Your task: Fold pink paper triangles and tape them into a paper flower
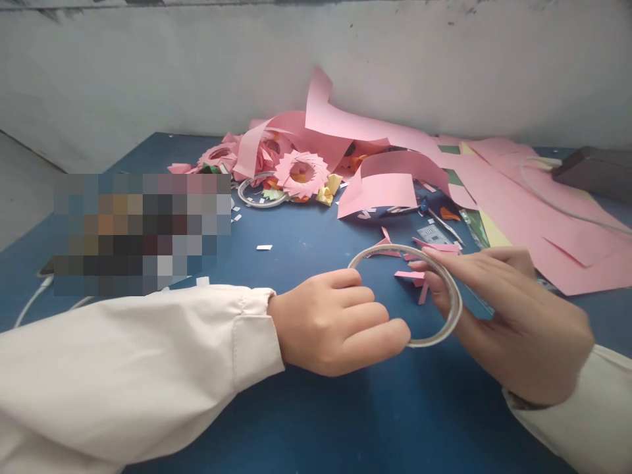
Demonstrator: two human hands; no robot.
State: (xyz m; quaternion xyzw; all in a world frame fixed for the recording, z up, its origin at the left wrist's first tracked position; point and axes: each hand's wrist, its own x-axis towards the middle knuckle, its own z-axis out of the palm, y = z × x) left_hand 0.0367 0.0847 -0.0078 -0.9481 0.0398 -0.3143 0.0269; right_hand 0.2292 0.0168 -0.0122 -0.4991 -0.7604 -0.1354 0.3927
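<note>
A thin white roll of tape (455, 308) is held up over the table between my two hands, its open middle facing me. My left hand (340, 322) is closed around the roll's left side, knuckles toward me, hiding that part of it. On the right side, my right hand (523, 322) pinches the rim, thumb inside the ring and fingers along the upper edge. Small pink paper strips (419, 276) lie on the table behind the roll. A second, similar white ring (261, 203) rests farther back, beside a pleated pink paper ring (302, 172).
Curled pink paper (365, 125) and folded paper pieces are heaped along the back of the blue table (306, 421). Flat pink sheets (553, 210) spread to the right, near a dark object (592, 172) with a cable. A pixelated patch covers something at left.
</note>
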